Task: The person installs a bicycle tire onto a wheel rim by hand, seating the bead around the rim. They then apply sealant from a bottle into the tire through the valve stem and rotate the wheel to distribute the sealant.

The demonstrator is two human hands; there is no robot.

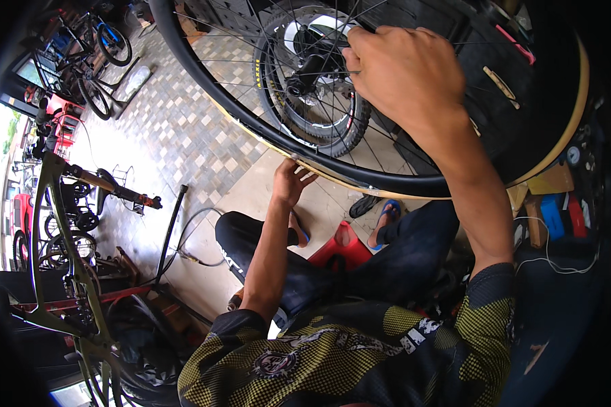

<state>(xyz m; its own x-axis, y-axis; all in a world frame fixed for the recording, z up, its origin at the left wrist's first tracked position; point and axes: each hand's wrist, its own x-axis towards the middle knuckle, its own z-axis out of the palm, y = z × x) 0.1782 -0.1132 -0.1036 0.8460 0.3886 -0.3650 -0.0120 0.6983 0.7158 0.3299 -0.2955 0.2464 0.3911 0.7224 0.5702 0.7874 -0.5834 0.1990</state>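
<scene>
A large bicycle wheel with a black rim, thin spokes and a tan-edged tyre is tilted in front of me. At the tyre's lower left edge is my left hand, its thumb against the tyre and its fingers bent beneath it. My right hand reaches over the wheel to the spokes near the black hub. Its fingers are curled closed, and the back of the hand hides what they grip. Behind the spokes stands a smaller wheel with a knobby tyre.
A red stool is between my legs. An olive bicycle frame stands at the left, near a cable on the floor. Further back are parked bicycles. Small boxes and a white cord lie at the right.
</scene>
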